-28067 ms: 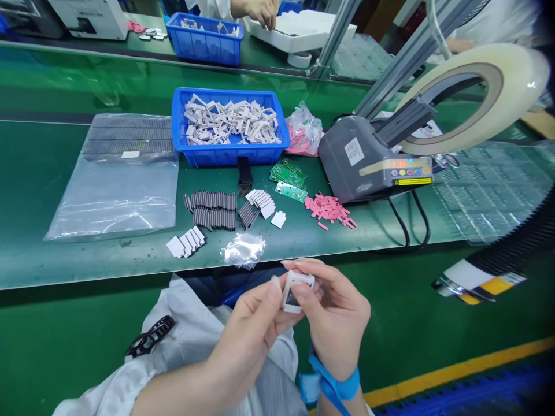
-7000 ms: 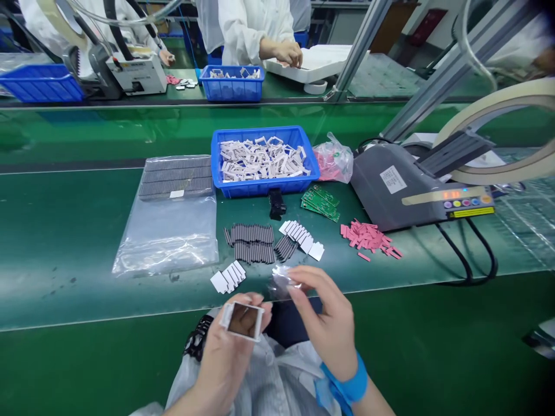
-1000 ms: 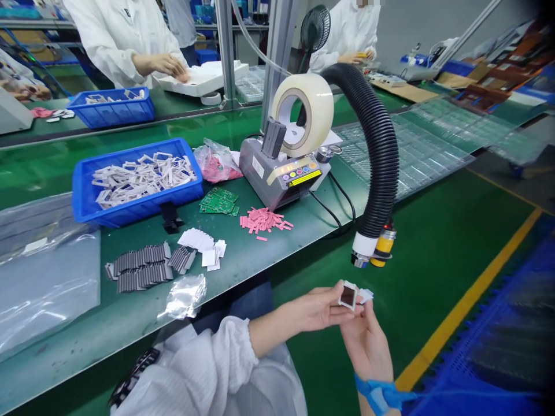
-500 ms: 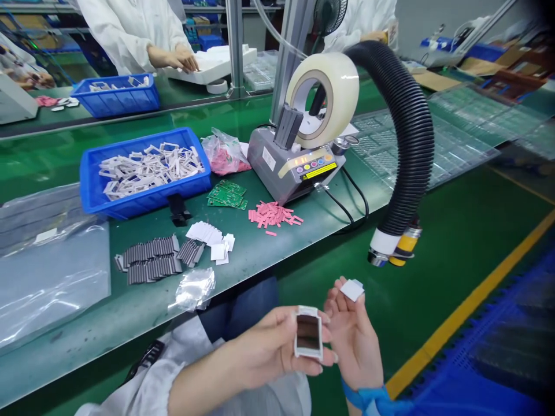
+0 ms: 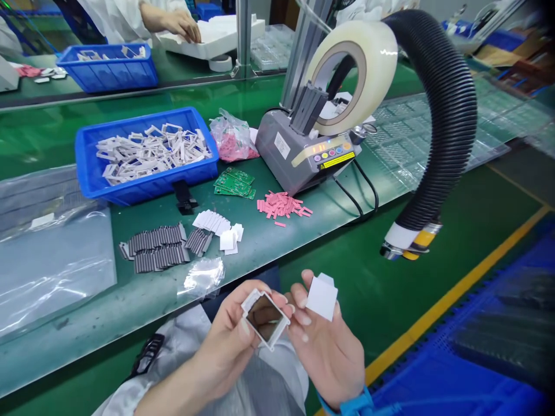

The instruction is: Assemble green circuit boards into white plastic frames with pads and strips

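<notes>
My left hand point(image 5: 229, 332) is closed around the edges of a small white plastic frame point(image 5: 252, 301) with a dark, glossy display screen point(image 5: 265, 316) in it. The frame is tilted, screen side up, and fingers reflect in the glass. Just right of it, my right hand point(image 5: 327, 346) faces palm up, with a blue strap point(image 5: 358, 403) at its wrist. A thin white square sheet point(image 5: 321, 296), tabbed at its upper edge, is held between the right thumb and fingers. The right fingertips are close to the frame's right corner; whether they touch it I cannot tell.
The bench carries a blue bin point(image 5: 145, 196) of white frames, grey strips point(image 5: 158, 248), white squares point(image 5: 229, 238), clear film pieces point(image 5: 203, 277), pink strips point(image 5: 281, 205) and green circuit boards point(image 5: 234, 184). A tape dispenser point(image 5: 286, 159) and black hose point(image 5: 453, 110) stand right. A co-worker's hand point(image 5: 182, 24) is opposite.
My left hand has moved left and turned the frame to a slant. My right hand has come left too, and its white sheet appears larger and more upright. The view has shifted.
</notes>
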Demonstrator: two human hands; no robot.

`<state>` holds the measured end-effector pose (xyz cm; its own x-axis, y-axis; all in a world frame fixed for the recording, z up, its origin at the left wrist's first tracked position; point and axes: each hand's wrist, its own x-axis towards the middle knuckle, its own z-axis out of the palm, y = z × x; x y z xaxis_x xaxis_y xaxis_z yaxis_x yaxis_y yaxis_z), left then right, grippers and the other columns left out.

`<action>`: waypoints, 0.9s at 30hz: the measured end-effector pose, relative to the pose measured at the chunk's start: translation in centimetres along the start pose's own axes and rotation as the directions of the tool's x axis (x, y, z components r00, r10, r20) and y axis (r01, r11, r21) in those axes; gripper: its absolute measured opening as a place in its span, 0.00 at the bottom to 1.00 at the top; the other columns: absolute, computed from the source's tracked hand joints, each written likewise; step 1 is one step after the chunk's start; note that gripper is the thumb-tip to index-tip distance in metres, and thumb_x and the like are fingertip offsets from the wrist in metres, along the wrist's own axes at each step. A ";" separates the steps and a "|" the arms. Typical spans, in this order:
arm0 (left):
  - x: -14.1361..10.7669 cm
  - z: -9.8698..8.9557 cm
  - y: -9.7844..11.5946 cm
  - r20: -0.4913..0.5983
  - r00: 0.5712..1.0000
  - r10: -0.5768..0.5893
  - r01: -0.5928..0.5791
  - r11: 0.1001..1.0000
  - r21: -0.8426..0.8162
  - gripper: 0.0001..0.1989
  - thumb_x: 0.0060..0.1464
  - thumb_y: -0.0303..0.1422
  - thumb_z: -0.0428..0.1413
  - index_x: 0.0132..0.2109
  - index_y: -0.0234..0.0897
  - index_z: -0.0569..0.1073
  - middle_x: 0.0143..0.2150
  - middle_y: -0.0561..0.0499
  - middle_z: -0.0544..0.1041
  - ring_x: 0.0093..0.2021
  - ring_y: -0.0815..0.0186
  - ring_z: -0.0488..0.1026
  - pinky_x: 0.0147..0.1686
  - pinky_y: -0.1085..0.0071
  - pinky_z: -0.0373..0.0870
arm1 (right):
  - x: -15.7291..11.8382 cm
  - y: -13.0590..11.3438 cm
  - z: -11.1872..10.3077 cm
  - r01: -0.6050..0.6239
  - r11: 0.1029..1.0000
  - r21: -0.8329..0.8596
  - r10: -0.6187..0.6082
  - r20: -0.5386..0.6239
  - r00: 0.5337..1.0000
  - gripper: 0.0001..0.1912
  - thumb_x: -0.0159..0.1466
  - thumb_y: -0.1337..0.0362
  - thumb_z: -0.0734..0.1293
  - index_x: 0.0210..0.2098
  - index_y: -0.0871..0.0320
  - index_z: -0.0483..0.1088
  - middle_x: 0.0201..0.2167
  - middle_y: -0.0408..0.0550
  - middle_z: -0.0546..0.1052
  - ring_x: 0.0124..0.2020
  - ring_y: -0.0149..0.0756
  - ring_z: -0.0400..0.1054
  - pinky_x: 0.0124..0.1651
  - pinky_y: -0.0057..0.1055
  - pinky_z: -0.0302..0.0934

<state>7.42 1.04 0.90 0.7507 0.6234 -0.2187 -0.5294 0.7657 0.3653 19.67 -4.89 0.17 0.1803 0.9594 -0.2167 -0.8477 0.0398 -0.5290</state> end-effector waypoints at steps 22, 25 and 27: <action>-0.5 0.1 1.0 0.001 0.984 0.181 -0.180 0.983 0.031 0.13 0.47 0.35 0.64 0.42 0.44 0.76 0.41 0.57 0.82 0.41 0.69 0.78 0.39 0.75 0.72 | 1.0 1.0 2.4 0.165 0.972 -0.168 -0.134 0.185 0.974 0.14 0.67 0.54 0.58 0.43 0.49 0.71 0.28 0.44 0.65 0.28 0.29 0.57 0.31 0.25 0.60; -0.6 0.0 1.0 -0.002 0.985 0.170 -0.170 0.985 0.028 0.14 0.47 0.36 0.65 0.42 0.44 0.76 0.40 0.57 0.82 0.38 0.69 0.78 0.36 0.75 0.71 | 1.0 1.2 2.4 0.137 0.980 -0.143 -0.109 0.186 0.976 0.14 0.66 0.54 0.58 0.44 0.49 0.71 0.28 0.44 0.65 0.27 0.29 0.57 0.31 0.25 0.60; -0.7 0.1 1.0 -0.012 0.984 0.177 -0.177 0.984 0.035 0.14 0.46 0.37 0.65 0.42 0.44 0.76 0.40 0.57 0.82 0.38 0.70 0.78 0.37 0.76 0.71 | 0.9 1.2 2.5 0.143 0.978 -0.152 -0.117 0.168 0.979 0.14 0.66 0.54 0.58 0.42 0.50 0.72 0.29 0.44 0.65 0.28 0.28 0.58 0.32 0.25 0.61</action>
<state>6.39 1.34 1.48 0.6402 0.7510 -0.1614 -0.6394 0.6375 0.4299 17.54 -3.33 1.39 0.1918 0.9813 -0.0125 -0.7274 0.1336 -0.6731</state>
